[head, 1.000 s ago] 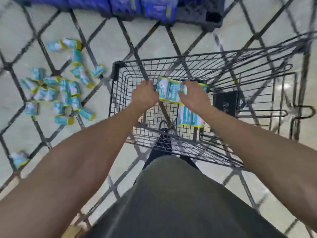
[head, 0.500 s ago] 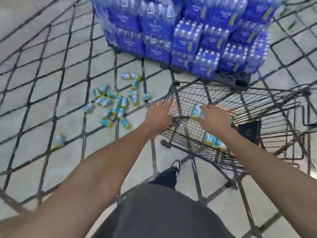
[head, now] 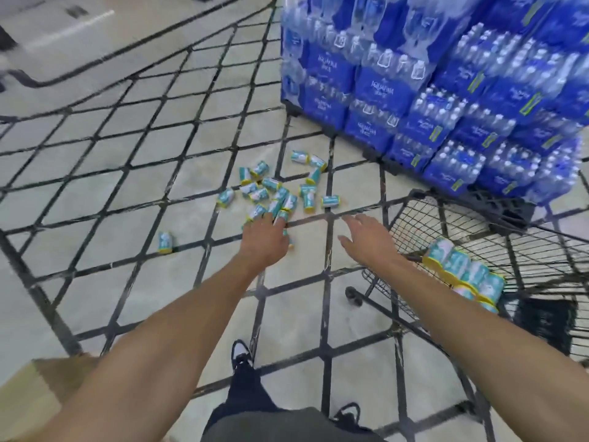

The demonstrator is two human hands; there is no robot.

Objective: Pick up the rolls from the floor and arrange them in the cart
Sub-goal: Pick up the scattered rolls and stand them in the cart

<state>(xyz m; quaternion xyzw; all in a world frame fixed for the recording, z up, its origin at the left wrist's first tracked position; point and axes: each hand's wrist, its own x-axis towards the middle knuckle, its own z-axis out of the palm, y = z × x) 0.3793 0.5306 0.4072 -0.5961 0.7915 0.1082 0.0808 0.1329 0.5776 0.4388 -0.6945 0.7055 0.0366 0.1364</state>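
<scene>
Several teal-and-yellow rolls (head: 276, 189) lie scattered on the tiled floor ahead, and one stray roll (head: 165, 242) lies apart to the left. A black wire cart (head: 414, 218) stands at the right with several rolls (head: 462, 269) stacked in a row inside it. My left hand (head: 266, 239) stretches toward the near edge of the pile with fingers extended, holding nothing. My right hand (head: 366, 236) hovers open over the floor just left of the cart's corner, also holding nothing.
A tall stack of blue bottled-water packs (head: 446, 90) on a dark pallet stands behind the cart. A cardboard box (head: 38, 387) sits at the lower left. My feet (head: 240, 354) stand on the floor marked with dark diagonal lines.
Both hands have left the rolls inside the cart and swung left toward the pile on the floor. The view has turned left, so the cart now sits at the right.
</scene>
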